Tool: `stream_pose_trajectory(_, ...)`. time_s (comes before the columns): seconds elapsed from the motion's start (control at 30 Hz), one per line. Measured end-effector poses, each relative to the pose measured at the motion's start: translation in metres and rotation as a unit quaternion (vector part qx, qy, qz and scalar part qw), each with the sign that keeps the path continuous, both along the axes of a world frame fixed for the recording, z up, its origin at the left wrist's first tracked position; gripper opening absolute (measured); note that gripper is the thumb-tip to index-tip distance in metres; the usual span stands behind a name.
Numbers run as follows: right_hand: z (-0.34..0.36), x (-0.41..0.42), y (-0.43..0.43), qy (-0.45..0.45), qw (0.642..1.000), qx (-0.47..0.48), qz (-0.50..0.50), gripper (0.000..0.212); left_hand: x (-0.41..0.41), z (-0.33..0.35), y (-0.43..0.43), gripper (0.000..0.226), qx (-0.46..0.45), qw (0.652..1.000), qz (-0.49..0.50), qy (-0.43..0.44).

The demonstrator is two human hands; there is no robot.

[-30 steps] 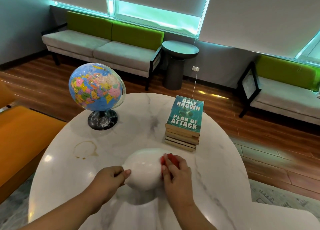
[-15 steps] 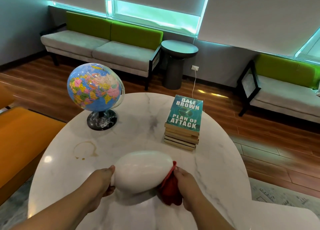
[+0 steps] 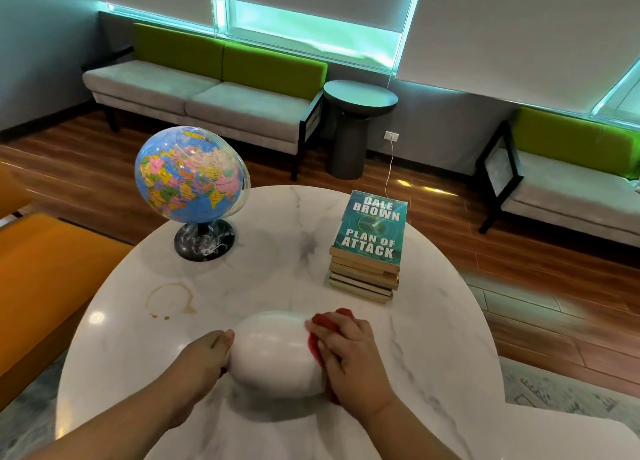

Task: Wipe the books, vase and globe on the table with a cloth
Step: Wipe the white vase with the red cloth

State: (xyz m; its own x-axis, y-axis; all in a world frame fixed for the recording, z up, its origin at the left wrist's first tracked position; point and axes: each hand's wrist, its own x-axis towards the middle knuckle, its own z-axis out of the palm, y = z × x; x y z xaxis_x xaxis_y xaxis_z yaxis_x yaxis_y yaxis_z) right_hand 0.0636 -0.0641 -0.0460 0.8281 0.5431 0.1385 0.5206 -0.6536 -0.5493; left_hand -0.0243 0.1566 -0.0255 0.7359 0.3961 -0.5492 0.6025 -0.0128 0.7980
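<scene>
So the white vase (image 3: pixel 273 352) was lying on its side at the near edge of the marble table (image 3: pixel 277 269), lifted a bit or resting there, I couldn't tell. The left hand (image 3: pixel 204 359) had its fingers curled round the narrow left end to steady it. The right hand (image 3: pixel 349 352) was bent over the bunched red cloth (image 3: pixel 332 321), holding it and pressing it against the vase's upper right side.

What changed: half a second earlier that cloth was down at the lower right end with the hand tucked under it, and half a second before that it was up top, about where it sat now. So the cloth went down and came back up — basically one full rubbing stroke over the fat end. The left hand barely shifted.

My read is the vase was mid-wipe, and only its right side was getting attention. The left end under the gripping hand probably hadn't been touched.

The globe (image 3: pixel 190 179) stood well apart at the far left, the stack of books (image 3: pixel 369 248) at the far right. I couldn't tell if either was wiped. There was also a brown ring stain (image 3: pixel 171 300) just left of the vase.
</scene>
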Motion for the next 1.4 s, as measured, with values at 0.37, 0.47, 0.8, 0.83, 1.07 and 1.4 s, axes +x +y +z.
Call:
stream_pose_trajectory(0.37, -0.011, 0.008, -0.033, 0.370, 0.880, 0.130, -0.270, 0.031, 0.024, 0.024, -0.003, 0.026, 0.065, 0.996, -0.005, -0.055)
stream_pose_trajectory(0.47, -0.011, 0.005, -0.044, 0.356, 0.867, 0.162, -0.310, 0.028, 0.045, 0.045, -0.004, 0.032, 0.232, 0.970, -0.043, -0.053)
stream_pose_trajectory(0.8, 0.002, -0.006, -0.034, 0.374, 0.858, 0.194, -0.294, 0.021, 0.077, 0.076, -0.015, 0.037, 0.513, 0.833, -0.180, -0.105)
stream_pose_trajectory(0.83, 0.005, -0.006, -0.031, 0.372, 0.863, 0.189, -0.286, 0.020, 0.077, 0.076, -0.017, 0.038, 0.524, 0.823, -0.187, -0.110)
stream_pose_trajectory(1.07, 0.014, -0.004, -0.012, 0.364, 0.881, 0.169, -0.249, 0.025, 0.080, 0.074, -0.034, 0.038, 0.550, 0.796, -0.233, -0.099)
stream_pose_trajectory(1.4, 0.016, -0.015, -0.002, 0.344, 0.914, 0.115, -0.182, 0.027, 0.071, 0.090, -0.024, 0.031, 0.509, 0.766, -0.357, -0.163)
